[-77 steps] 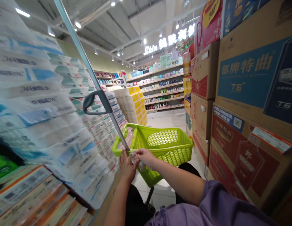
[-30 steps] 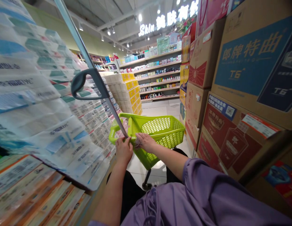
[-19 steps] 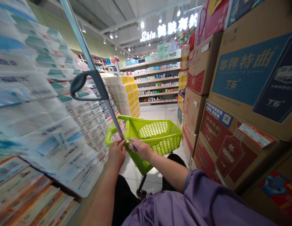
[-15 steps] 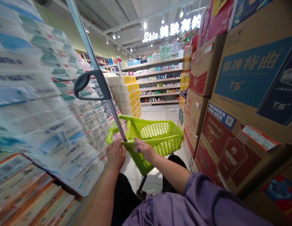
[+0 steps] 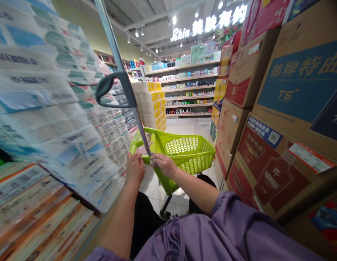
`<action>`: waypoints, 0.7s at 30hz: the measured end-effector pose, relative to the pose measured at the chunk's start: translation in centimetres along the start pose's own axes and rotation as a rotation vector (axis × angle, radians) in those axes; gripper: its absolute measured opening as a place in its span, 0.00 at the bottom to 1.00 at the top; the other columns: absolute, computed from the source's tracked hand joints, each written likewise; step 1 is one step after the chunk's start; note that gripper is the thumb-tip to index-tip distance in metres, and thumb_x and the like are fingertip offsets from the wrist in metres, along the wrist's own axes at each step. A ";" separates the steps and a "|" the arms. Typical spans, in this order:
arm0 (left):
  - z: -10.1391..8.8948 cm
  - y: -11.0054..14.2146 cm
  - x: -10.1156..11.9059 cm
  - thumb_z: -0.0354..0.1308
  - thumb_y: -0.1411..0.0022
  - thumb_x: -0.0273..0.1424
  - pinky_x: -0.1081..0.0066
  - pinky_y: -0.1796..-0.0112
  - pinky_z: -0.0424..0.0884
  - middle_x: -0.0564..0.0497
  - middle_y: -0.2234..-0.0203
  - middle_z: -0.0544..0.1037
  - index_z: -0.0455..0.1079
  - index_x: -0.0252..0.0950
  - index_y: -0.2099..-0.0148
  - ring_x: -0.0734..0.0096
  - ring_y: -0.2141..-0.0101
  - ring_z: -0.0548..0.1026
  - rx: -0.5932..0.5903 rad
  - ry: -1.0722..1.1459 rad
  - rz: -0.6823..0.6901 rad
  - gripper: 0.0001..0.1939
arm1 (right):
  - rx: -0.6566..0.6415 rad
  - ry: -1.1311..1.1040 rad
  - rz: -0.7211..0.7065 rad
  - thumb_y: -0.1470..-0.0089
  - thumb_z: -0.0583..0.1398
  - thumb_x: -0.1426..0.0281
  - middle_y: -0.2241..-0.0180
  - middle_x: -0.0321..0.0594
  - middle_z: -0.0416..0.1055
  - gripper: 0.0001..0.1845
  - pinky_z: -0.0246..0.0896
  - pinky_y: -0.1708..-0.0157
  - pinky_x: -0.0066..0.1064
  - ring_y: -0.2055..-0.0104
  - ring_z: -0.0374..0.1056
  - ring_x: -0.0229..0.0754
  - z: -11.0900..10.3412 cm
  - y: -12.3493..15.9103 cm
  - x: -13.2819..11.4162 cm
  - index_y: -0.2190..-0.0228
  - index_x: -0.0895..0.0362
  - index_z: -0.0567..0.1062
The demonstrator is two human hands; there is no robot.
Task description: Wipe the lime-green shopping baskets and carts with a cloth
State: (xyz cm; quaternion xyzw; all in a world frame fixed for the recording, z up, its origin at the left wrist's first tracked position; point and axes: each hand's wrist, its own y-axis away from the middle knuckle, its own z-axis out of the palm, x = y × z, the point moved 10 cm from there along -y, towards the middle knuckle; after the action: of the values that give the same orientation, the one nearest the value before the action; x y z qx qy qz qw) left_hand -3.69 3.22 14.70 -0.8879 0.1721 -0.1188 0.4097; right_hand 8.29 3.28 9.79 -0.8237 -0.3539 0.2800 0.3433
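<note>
A bright green shopping cart [image 5: 172, 183] with a perforated basket stands between my knees. From its near left edge rises a grey metal pole [image 5: 141, 128] with a dark grey looped handle [image 5: 120, 106], leaning left toward the top. My left hand [image 5: 135, 168] is closed over the green rim just left of the pole's foot. With bent fingers, my right hand [image 5: 165, 165] presses a small crumpled cloth [image 5: 154, 162] to the rim at the pole's base. Most of the cloth is hidden under the fingers.
Tall stacks of wrapped tissue packs [image 5: 73, 145] line the left side. Cardboard cartons [image 5: 288, 156] are piled close on the right. Beyond the cart, pale floor tiles [image 5: 181, 129] lead to shelves [image 5: 184, 96] of small goods, with yellow-sided packs [image 5: 157, 108] stacked before them.
My right hand has slid left along the rim with the cloth, up to the pole's base. My left hand stays on the rim. The whole scene has shifted slightly right.
</note>
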 end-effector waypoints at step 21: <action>1.4 1.0 0.7 0.44 0.35 0.30 0.46 0.38 0.53 0.39 0.51 0.72 0.67 0.32 0.49 0.53 0.38 0.57 0.009 0.094 -0.067 0.17 | -0.263 0.339 -0.205 0.36 0.52 0.69 0.58 0.41 0.73 0.12 0.61 0.61 0.34 0.56 0.63 0.43 3.3 4.0 -0.5 0.56 0.55 0.74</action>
State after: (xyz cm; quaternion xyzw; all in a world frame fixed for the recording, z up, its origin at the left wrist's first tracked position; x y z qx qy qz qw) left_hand -2.72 3.30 13.08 -0.8847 0.1610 -0.1747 0.4010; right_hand 7.19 2.04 4.82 -0.8563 -0.4064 0.0526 0.3142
